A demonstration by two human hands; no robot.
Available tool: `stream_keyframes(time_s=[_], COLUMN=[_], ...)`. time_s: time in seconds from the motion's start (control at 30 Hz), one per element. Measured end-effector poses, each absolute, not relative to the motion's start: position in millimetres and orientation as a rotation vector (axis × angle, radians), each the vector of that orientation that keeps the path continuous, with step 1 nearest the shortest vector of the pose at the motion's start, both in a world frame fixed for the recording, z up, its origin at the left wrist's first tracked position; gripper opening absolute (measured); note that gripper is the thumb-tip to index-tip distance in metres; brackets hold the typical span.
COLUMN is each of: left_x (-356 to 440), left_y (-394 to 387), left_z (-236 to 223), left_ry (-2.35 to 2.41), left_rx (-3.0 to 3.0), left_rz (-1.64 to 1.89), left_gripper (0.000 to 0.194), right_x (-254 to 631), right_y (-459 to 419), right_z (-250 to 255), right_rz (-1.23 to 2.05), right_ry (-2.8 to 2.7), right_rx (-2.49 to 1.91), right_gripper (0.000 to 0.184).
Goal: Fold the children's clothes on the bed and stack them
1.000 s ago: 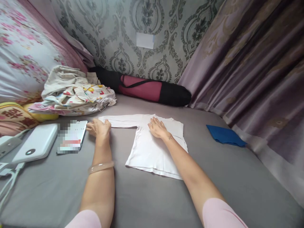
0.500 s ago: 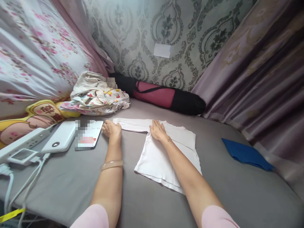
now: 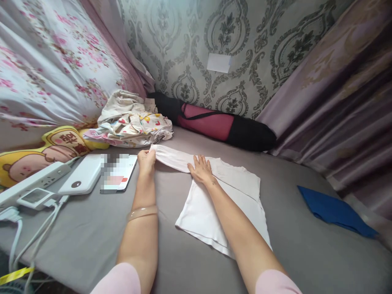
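A white long-sleeved shirt [image 3: 199,212] lies spread on the grey sheet, one sleeve reaching out to the left and the other laid across its body. My left hand [image 3: 146,160] is closed on the end of that outstretched sleeve, which is lifted a little off the sheet. Flat on the shirt near the shoulder rests my right hand [image 3: 201,168], its fingers spread. A phone [image 3: 130,173] lies just left of my left hand; part of its screen is blurred out.
Crumpled clothes [image 3: 131,118] are heaped at the back left, beside a black and dark-red long bag [image 3: 211,122] along the wall. At left are a white power bank [image 3: 81,175], a power strip [image 3: 39,181] with cables and a yellow cushion [image 3: 33,159]. Folded blue cloth [image 3: 335,210] lies right.
My left hand has taken hold of the sleeve end and raised it slightly. The right hand stays pressed on the shirt. The whole view has shifted a little.
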State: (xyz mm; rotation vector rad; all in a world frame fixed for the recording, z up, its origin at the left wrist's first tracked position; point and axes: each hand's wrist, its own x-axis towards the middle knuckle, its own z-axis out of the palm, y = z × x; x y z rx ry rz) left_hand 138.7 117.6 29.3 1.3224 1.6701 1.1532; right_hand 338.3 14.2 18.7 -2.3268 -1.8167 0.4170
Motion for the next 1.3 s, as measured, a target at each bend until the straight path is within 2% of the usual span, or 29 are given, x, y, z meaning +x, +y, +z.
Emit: stream_keyframes(time_s=[0.1,0.23,0.37,0.5,0.6,0.67,0.77,0.83,1.07,1.3], left_x=[146.7,159.3,178.7,204.2,227.2,243.6,265.8,277.3,304.6,309.8], left_y=[118.7,109.8,98.7,89.2,78.6,68.2,48.9,36.1,-0.9,-39.4], left_z=[43.5,65.8,81.5,90.8,93.5,92.7,88.7,84.9,62.3,58.2], left_ry=[1.423,0.754,0.540,0.535,0.529,0.525,0.524,0.513,0.469,0.381], left_rx=[1.026,0.390,0.306,0.342,0.396,0.457,0.563,0.633,0.907,1.532], left_rz=[1.205,1.281,1.284,1.286,1.291,1.287,1.267,1.225,1.042,0.647], left_gripper=[0.023,0.022,0.024,0.019,0.010,0.006,0.006,0.010,0.026,0.037], right_x=[338.1,338.8,340.9,348.4,360.3,371.4,391.4,405.6,441.9,444.9], right_y=[13.8,15.5,18.2,14.9,1.4,-14.2,-44.4,-65.6,-113.7,-116.7], right_z=[21.0,21.4,22.9,36.7,51.3,59.0,65.5,66.5,56.2,55.1], right_rz=[0.446,0.479,0.530,0.556,0.557,0.739,1.081,1.196,1.270,1.283], right_ry=[-1.824,-1.826,-1.827,-1.764,-1.433,-1.131,-0.708,-0.521,-0.288,-0.218], right_rx=[-2.317,-2.323,-2.312,-2.159,-2.024,-1.890,-1.611,-1.473,-1.274,-1.161], right_gripper=[0.079,0.083,0.084,0.077,0.060,0.053,0.055,0.055,0.051,0.068])
